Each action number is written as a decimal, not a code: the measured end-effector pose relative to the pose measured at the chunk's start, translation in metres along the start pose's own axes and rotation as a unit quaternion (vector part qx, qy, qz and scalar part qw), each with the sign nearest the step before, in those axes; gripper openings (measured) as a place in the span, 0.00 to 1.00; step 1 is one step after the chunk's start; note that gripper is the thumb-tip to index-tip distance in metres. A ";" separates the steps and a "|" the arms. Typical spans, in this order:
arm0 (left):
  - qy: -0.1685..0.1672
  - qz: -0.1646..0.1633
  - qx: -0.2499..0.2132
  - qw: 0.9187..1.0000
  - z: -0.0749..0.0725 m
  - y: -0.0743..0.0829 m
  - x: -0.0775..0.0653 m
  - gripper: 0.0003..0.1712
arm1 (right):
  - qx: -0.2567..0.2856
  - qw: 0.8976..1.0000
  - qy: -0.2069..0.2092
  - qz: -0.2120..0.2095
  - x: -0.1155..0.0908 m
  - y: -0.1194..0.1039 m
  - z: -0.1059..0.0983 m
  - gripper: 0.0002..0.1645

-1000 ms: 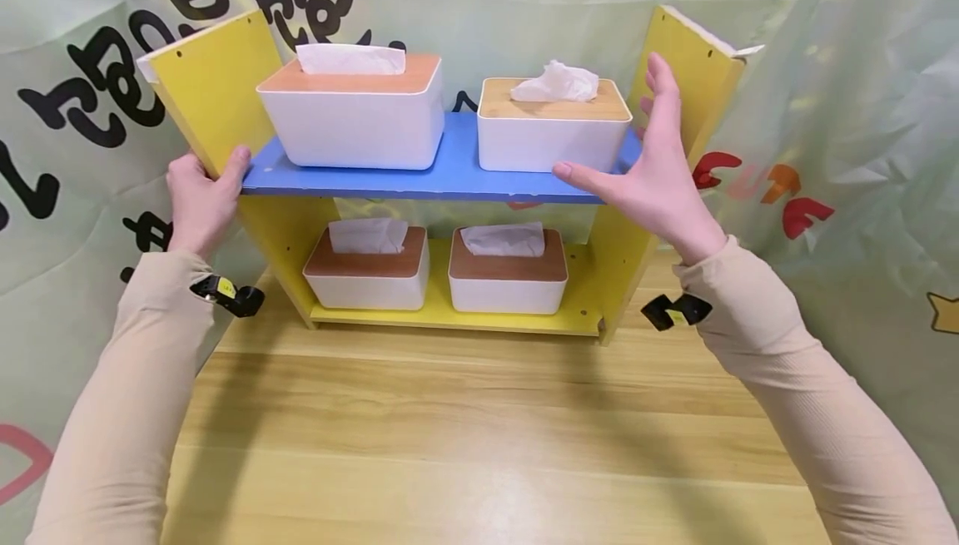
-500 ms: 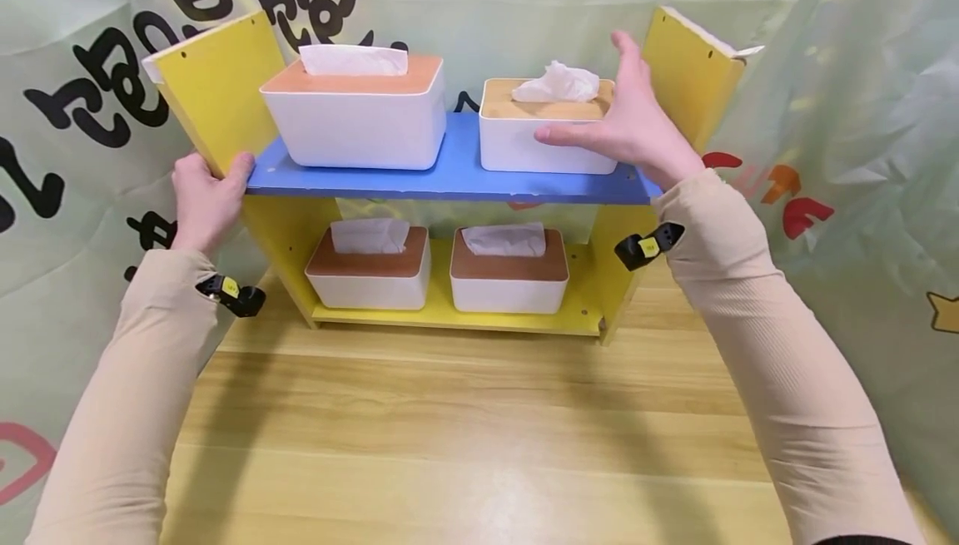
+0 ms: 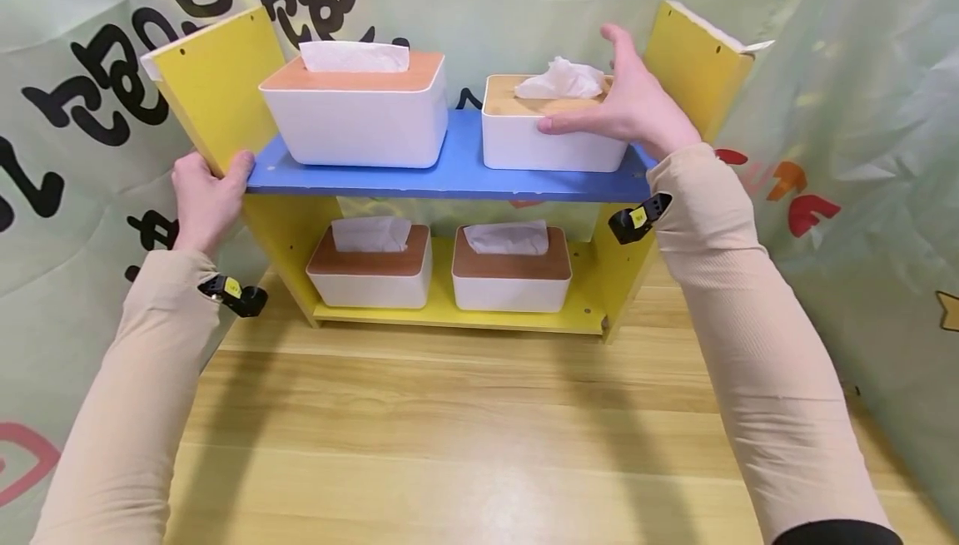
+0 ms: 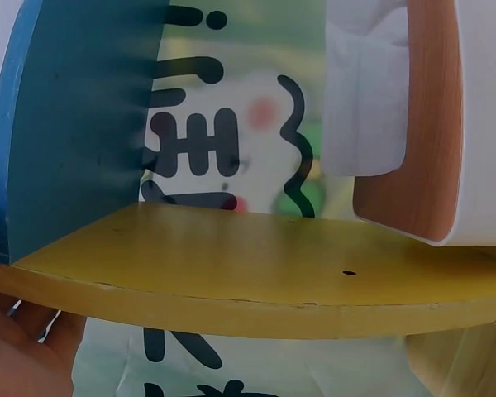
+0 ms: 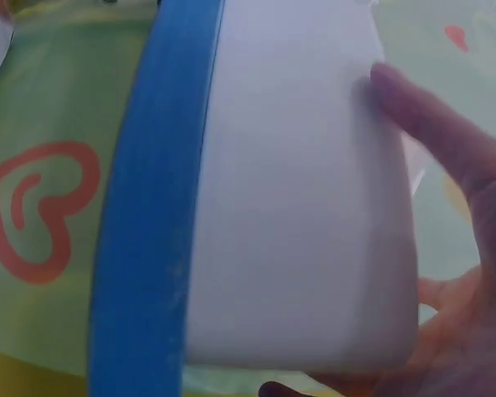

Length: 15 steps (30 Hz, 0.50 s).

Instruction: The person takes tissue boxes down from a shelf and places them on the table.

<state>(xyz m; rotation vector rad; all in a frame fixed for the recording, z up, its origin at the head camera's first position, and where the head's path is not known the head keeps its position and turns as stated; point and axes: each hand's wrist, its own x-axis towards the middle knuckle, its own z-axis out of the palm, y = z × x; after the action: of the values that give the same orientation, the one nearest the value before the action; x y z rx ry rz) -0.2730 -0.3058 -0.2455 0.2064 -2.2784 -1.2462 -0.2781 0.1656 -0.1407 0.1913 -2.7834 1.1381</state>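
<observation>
A yellow shelf stands on a wooden table, with a blue board (image 3: 449,179) as its upper level. On that board sit two white tissue boxes with wooden lids. My right hand (image 3: 625,108) grips the right-hand box (image 3: 524,150), thumb on its front face and fingers over its far right end. The wrist view shows the same white box (image 5: 298,190) beside the blue board (image 5: 149,207). My left hand (image 3: 204,195) holds the shelf's left yellow side panel (image 3: 217,87) at board height. The left-hand box (image 3: 355,125) is untouched.
Two more tissue boxes (image 3: 369,274) (image 3: 511,279) sit on the yellow bottom level. The right side panel (image 3: 685,62) rises just behind my right hand. A printed green cloth (image 3: 862,154) hangs behind and to both sides. The wooden table (image 3: 464,428) stretches toward me.
My right hand has moved left from beside the right panel onto the right upper tissue box and closed round it. The left hand has stayed on the left panel.
</observation>
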 end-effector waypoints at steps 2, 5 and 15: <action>0.001 0.001 0.001 1.000 0.001 0.000 0.000 0.17 | -0.002 1.000 -0.004 0.002 0.001 0.003 -0.001 0.80; 0.001 0.002 0.003 1.000 0.001 0.000 0.000 0.18 | 0.004 1.000 -0.010 0.003 0.005 0.005 -0.002 0.81; 0.007 -0.002 0.000 1.000 0.002 0.000 0.000 0.15 | 0.029 0.998 -0.057 0.012 0.015 0.008 -0.006 0.77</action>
<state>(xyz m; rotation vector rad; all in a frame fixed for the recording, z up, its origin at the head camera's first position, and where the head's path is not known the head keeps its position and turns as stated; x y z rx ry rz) -0.2739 -0.3045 -0.2464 0.2189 -2.2683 -1.2421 -0.2938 0.1742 -0.1396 0.2370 -2.8604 1.2532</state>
